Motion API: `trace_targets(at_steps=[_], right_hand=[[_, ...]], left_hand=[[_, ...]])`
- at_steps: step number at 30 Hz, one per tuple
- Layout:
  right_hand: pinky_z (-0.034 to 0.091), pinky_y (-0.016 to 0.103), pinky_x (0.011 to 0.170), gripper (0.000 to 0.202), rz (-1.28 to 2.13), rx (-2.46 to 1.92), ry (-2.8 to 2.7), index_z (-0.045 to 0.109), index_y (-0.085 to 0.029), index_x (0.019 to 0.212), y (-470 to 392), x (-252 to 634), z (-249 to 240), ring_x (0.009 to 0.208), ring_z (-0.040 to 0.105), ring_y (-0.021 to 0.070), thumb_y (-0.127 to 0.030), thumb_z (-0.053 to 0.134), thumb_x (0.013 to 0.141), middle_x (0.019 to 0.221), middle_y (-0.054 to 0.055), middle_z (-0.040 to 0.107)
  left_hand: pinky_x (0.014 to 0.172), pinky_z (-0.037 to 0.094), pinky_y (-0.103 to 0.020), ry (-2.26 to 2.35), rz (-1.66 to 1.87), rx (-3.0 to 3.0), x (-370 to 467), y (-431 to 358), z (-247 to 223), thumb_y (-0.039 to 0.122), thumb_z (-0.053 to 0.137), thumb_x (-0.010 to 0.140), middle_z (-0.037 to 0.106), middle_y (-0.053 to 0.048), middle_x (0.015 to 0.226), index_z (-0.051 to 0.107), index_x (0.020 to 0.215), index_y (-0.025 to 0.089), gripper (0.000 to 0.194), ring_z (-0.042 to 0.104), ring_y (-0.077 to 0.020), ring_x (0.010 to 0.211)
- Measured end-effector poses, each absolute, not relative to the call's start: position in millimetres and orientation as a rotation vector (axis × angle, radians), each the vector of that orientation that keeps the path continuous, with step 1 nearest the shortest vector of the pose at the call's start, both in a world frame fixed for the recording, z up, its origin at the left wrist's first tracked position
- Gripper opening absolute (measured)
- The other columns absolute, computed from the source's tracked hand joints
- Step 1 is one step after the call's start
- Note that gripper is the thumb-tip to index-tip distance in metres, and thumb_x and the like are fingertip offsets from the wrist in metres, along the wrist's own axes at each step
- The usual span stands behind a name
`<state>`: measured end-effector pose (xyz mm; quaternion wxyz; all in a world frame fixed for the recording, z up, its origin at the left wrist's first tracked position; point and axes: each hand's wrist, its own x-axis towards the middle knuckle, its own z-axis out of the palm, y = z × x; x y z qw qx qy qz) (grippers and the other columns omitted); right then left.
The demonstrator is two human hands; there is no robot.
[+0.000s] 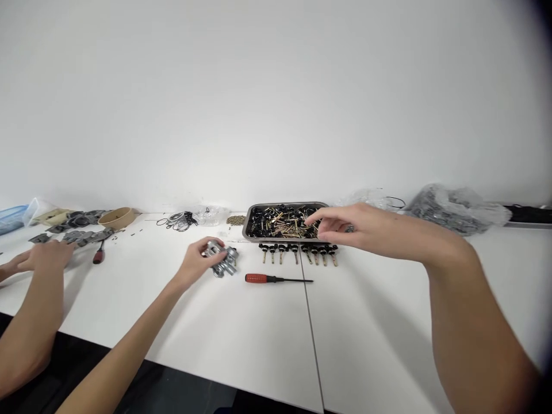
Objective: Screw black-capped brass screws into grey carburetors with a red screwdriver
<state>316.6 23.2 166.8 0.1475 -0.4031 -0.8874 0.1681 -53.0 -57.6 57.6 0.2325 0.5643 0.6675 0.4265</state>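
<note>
My left hand [199, 262] is closed around a cluster of shiny silver metal fittings [222, 259], thumb on top. Whether all of them are in the grip or some rest on the table I cannot tell. My right hand [351, 224] hovers at the right end of a metal tray [246, 233], fingers bent and apart, nothing visible between them. Heaped in the tray are small black-headed parts with brass-coloured stems [280, 221]. Several similar parts [295, 253] stand in a row before it. A red-handled screwdriver [259, 279] lies in front of the row, its tip to the right.
A co-worker's hands [49, 256] are at grey parts [86, 237] on the left, near another screwdriver [99, 256] and a tan bowl [116, 218]. Black rings [179, 221] and a brass-coloured pile [236, 220] lie along the wall. A plastic bag [452, 210] sits far right.
</note>
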Motion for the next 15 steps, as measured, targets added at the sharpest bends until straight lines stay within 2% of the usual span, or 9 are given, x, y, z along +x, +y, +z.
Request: trace_targets(at_steps=[3, 6, 11, 15], right_hand=[[0.044, 0.027, 0.066, 0.043, 0.665, -1.172, -2.631, 0.059, -0.034, 0.128, 20, 318, 172, 0.081, 0.062, 0.0179, -0.051, 0.048, 0.091, 0.100, 0.003, 0.066], [0.043, 0.028, 0.068, 0.041, 0.681, -1.207, -2.627, 0.057, -0.036, 0.128, 16, 317, 177, 0.085, 0.061, 0.0180, -0.051, 0.048, 0.091, 0.102, 0.001, 0.066], [0.042, 0.027, 0.066, 0.039, 0.718, -1.189, -2.637, 0.058, -0.036, 0.127, 12, 317, 180, 0.085, 0.060, 0.0171, -0.049, 0.048, 0.091, 0.102, 0.000, 0.066], [0.042, 0.027, 0.065, 0.038, 0.736, -1.148, -2.632, 0.058, -0.035, 0.126, 11, 321, 183, 0.080, 0.058, 0.0156, -0.049, 0.048, 0.091, 0.096, 0.000, 0.065]], left_hand=[[0.068, 0.051, -0.026, 1.437, 1.012, 1.601, 5, -67, 51, 0.040, 0.079, 0.071, 0.069, -0.008, 0.098, 0.067, 0.104, 0.017, 0.042, 0.063, -0.0168, 0.080], [0.073, 0.051, -0.026, 1.189, 0.933, 1.563, 56, -73, 41, 0.034, 0.082, 0.069, 0.069, -0.008, 0.100, 0.069, 0.101, 0.017, 0.039, 0.062, -0.0165, 0.084], [0.072, 0.047, -0.025, 0.991, 0.807, 1.508, 104, -75, 27, 0.036, 0.081, 0.071, 0.068, -0.007, 0.093, 0.069, 0.100, 0.016, 0.037, 0.058, -0.0142, 0.079], [0.075, 0.047, -0.025, 0.947, 0.836, 1.402, 106, -72, 22, 0.034, 0.079, 0.074, 0.067, -0.008, 0.098, 0.069, 0.101, 0.015, 0.034, 0.059, -0.0151, 0.085]])
